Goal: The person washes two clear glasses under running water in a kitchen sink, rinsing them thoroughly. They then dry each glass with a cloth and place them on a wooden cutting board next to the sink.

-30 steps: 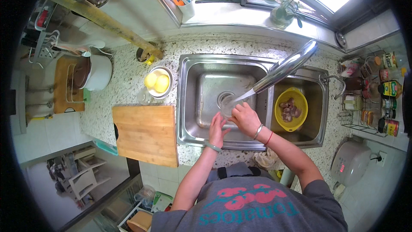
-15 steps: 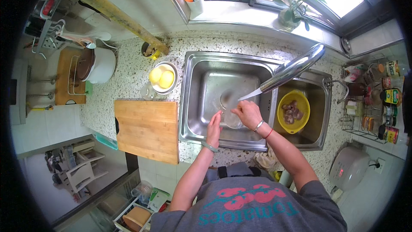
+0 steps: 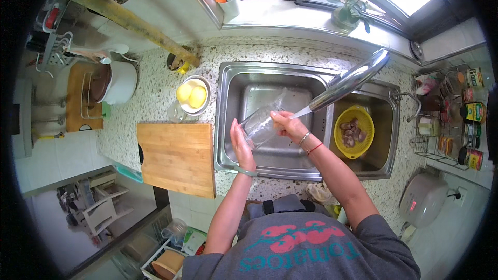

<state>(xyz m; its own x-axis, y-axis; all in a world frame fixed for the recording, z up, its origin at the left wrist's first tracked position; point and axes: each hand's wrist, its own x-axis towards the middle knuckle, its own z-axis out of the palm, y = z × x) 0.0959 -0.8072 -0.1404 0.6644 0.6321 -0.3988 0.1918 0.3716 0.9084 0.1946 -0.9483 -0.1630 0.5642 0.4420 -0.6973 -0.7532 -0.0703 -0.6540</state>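
A clear glass jar (image 3: 261,126) lies tilted between my hands over the left basin of the steel sink (image 3: 222,114). My left hand (image 3: 242,147) cups its lower left end, palm and fingers against the glass. At the other end, my right hand (image 3: 287,126) grips the jar near its rim, fingers bent; some fingertips are hard to make out. The chrome faucet (image 3: 350,84) reaches over the basin, its pale spout tip just above my right hand. Splashing water shows beyond the jar.
Right basin: a yellow colander (image 3: 354,148) with brownish-purple meat pieces. Left of the sink: a wooden cutting board (image 3: 176,155) and a white bowl (image 3: 206,105) with yellow round items. A spice rack (image 3: 451,124) stands at right, a plant (image 3: 346,18) on the sill.
The jar has come up from lower in the basin and tilted across between my hands. My left hand has shifted left onto its end; my right hand moved slightly left and up.
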